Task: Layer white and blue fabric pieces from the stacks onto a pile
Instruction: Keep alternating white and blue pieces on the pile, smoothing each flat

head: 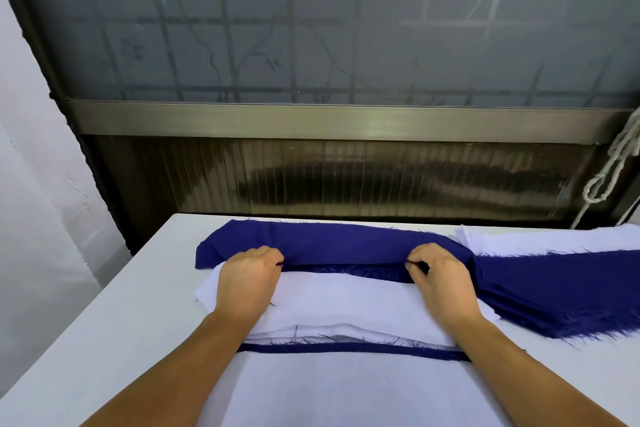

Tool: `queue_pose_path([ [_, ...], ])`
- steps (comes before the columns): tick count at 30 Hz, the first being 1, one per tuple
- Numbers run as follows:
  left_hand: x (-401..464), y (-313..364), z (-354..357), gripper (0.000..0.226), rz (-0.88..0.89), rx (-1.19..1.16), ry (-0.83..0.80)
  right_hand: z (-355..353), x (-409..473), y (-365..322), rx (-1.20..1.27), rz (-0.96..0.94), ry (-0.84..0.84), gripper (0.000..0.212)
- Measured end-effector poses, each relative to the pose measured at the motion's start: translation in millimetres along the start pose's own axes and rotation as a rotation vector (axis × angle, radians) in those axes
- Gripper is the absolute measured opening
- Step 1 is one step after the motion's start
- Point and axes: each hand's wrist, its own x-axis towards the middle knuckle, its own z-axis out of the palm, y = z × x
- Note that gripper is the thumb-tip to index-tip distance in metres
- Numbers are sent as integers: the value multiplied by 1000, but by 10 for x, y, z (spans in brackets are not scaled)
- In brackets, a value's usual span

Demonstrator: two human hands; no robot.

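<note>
On the white table (114, 329), seen from the head camera, a pile (346, 302) of white and blue layers lies at the centre. Both hands pinch the near edge of a blue piece (322, 243) on the pile's far half: the left hand (251, 279) grasps it toward the left end, the right hand (441, 279) toward the right (fingers curled, thumbs tucked under the edge). Just right, a blue stack (561, 291) with frayed edges touches the pile, and a white stack (554, 239) lies behind it. A dark window frame (346, 121) rises close behind the table's far edge; a knotted cord (613, 170) hangs at right. Bare tabletop stretches left of the pile, beside a pale wall (31, 156).
</note>
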Motion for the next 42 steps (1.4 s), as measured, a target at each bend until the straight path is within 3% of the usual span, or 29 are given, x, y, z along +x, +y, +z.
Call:
queue_pose_path([
  [7, -43, -52, 13, 15, -25, -129, 15, -46, -39, -16, 95, -2, -35, 17],
  [11, -36, -67, -10, 19, -16, -135, 70, -84, -54, -30, 120, -49, -7, 14],
  [16, -93, -145, -214, 24, -126, -133, 135, -222, -80, -104, 97, -85, 81, 11],
  [21, -235, -221, -566, 20, -66, -219, 125, -555, -310, -232, 135, -66, 39, 18],
  [25, -448, -263, -965, 22, -112, -506, -52, -949, -572, -261, 234, -16, -149, 20],
  [27, -490, -309, -1132, 18, -136, -541, -256, -1131, -613, -242, 275, 11, -312, 22],
  [30, -526, -368, -1254, 10, -165, -678, -697, -1321, -632, -235, 392, 109, -663, 22],
  [33, -582, -380, -1261, 10, -175, -729, -842, -1333, -677, -247, 327, 136, -841, 19],
  [35, -600, -381, -1237, 12, -168, -721, -832, -1299, -704, -248, 270, 111, -763, 18],
  [37, -576, -366, -1227, 16, -159, -688, -697, -1284, -707, -259, 243, 84, -551, 20],
  [40, -540, -292, -1265, 21, -135, -597, -268, -1338, -720, -309, 169, 0, -134, 25],
  [42, -586, -226, -1306, 17, -27, -484, -33, -1360, -783, -293, 64, -136, 71, 23],
])
